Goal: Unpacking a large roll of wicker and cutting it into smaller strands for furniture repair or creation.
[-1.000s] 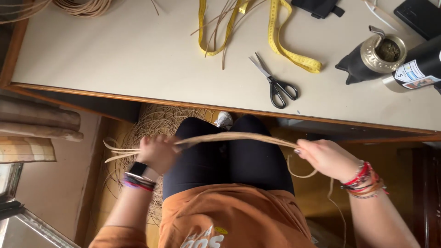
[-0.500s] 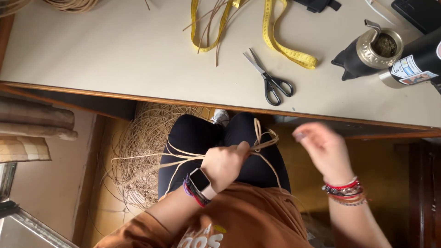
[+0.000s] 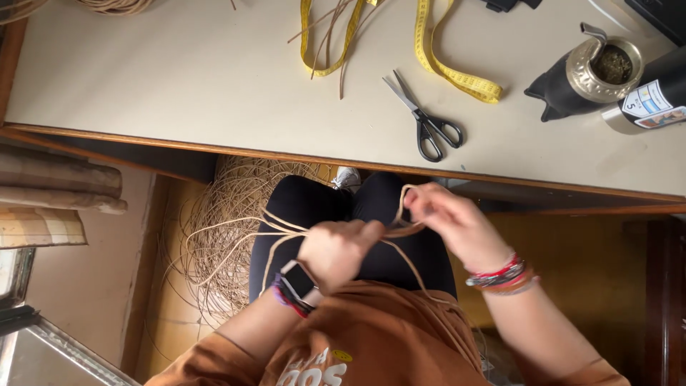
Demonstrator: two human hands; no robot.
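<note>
Left hand grips the rattan strands in a fist. Right hand pinches their loop, just below the surface edge.

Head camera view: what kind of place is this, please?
Probably a home craft workspace for weaving cane. Both hands, left hand and right hand, hold cane strands; more cane is coiled on the floor, and scissors and a yellow measuring tape lie on the table.

A pale desk with a wooden edge fills the upper frame; yellowish wooden floor lies below it.
</note>
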